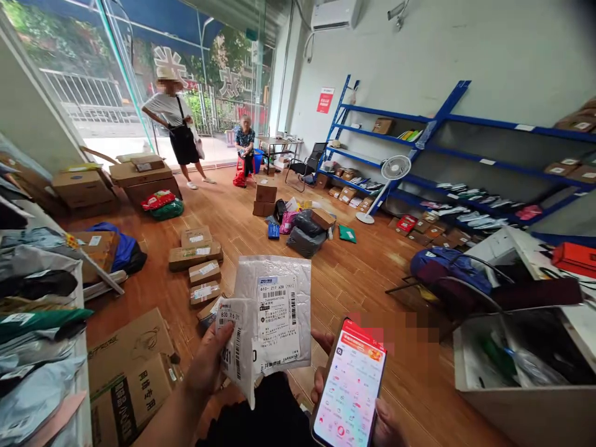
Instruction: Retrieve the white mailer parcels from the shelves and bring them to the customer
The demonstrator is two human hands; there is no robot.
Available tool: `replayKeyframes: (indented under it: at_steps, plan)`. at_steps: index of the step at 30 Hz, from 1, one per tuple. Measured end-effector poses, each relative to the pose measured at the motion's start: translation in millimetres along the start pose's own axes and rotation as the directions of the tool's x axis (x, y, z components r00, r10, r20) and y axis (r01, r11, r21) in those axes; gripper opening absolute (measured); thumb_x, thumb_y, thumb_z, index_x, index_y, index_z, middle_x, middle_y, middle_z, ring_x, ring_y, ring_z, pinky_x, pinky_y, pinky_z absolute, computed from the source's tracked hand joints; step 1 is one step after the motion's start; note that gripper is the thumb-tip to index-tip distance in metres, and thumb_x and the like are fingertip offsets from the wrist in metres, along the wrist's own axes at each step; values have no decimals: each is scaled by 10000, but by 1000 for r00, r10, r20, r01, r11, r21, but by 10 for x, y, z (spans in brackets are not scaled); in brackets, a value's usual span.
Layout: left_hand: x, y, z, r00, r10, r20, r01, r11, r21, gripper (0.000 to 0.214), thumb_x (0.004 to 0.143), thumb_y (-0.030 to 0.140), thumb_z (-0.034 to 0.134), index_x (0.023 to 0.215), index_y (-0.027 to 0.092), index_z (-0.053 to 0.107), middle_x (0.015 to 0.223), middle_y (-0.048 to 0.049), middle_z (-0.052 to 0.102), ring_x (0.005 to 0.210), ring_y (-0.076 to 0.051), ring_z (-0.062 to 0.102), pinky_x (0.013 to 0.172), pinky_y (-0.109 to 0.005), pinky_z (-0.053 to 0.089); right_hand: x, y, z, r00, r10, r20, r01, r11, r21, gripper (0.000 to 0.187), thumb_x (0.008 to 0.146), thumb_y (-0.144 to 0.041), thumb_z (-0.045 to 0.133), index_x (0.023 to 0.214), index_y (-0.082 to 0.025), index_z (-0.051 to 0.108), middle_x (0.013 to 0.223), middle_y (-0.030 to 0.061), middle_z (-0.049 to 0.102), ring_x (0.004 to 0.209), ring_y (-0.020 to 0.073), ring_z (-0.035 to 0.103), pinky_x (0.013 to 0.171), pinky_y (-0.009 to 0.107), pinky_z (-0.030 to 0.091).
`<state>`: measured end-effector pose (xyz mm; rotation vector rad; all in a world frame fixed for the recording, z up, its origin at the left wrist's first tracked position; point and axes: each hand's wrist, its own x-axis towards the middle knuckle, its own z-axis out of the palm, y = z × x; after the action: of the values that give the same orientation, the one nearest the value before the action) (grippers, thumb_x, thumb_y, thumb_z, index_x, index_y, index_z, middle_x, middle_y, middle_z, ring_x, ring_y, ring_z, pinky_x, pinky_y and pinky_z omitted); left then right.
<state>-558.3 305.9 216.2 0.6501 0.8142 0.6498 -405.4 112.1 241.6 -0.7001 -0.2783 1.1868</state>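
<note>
My left hand [208, 363] is closed on two thin plastic mail parcels. One is a clear-white bag with a white shipping label [275, 313]; a smaller labelled bag [236, 344] overlaps its lower left. My right hand [367, 413] grips a smartphone [350, 385] from below, and the lit screen shows a red-and-white app. Both are held up low in the view, above the wooden floor. A black item lies beneath them at the bottom edge.
Cardboard boxes [195, 254] and bagged parcels [305, 233] lie scattered over the floor. Blue shelving [447, 161] lines the right wall, with a white fan [388, 180] before it. One person stands [174, 124] and another sits [244, 146] near the glass front. Parcels are piled at the left [32, 323].
</note>
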Motion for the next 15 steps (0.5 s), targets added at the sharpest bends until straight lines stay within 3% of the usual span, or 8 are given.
replayKeyframes:
  at_steps: [2, 5, 8, 10, 12, 15]
  plan:
    - [58, 25, -16, 997, -55, 50, 56, 998, -19, 574, 536, 492, 807, 981, 178, 626, 768, -54, 748, 800, -307, 718, 593, -331, 594, -34, 26, 40, 1000, -7, -2, 7, 1000, 1, 897, 575, -493, 743, 1367, -221, 424, 861, 81, 679, 785, 229, 632, 684, 326, 520]
    - [122, 94, 30, 994, -86, 70, 89, 995, -46, 629, 452, 516, 851, 945, 189, 635, 778, -53, 750, 808, -319, 716, 617, -348, 595, -17, 56, 84, 999, -36, 5, 36, 999, 1, 863, 578, -474, 753, 1341, -207, 452, 860, 91, 680, 788, 231, 637, 657, 311, 513]
    - [185, 180, 125, 995, -77, 56, 81, 994, -70, 639, 359, 516, 886, 846, 186, 635, 780, -64, 751, 802, -325, 712, 648, -365, 591, 84, 68, 71, 998, -62, 24, 62, 998, -7, 829, 582, -479, 752, 1306, -172, 489, 834, 100, 683, 754, 239, 636, 612, 309, 502]
    - [261, 219, 189, 998, -43, 51, 46, 998, -43, 624, 374, 545, 877, 823, 185, 635, 778, -66, 753, 780, -312, 710, 658, -367, 583, 190, 73, 8, 995, -99, 19, 99, 995, -11, 831, 574, -487, 756, 1296, -166, 496, 860, 107, 693, 737, 236, 637, 630, 324, 507]
    - [387, 216, 234, 999, 12, 52, -16, 997, 81, 597, 422, 569, 855, 818, 174, 646, 763, -65, 753, 726, -285, 706, 650, -355, 570, 322, 79, -101, 997, -70, 22, 70, 997, -8, 865, 563, -510, 759, 1309, -177, 477, 882, 106, 704, 745, 241, 654, 667, 346, 519]
    - [688, 114, 258, 992, 23, 126, -69, 925, 375, 566, 465, 558, 840, 822, 152, 672, 779, -89, 755, 703, -275, 696, 647, -346, 551, 575, 82, -312, 997, 78, 20, -77, 995, -64, 832, 594, -565, 725, 1303, -216, 467, 883, 88, 708, 826, 308, 692, 726, 463, 539]
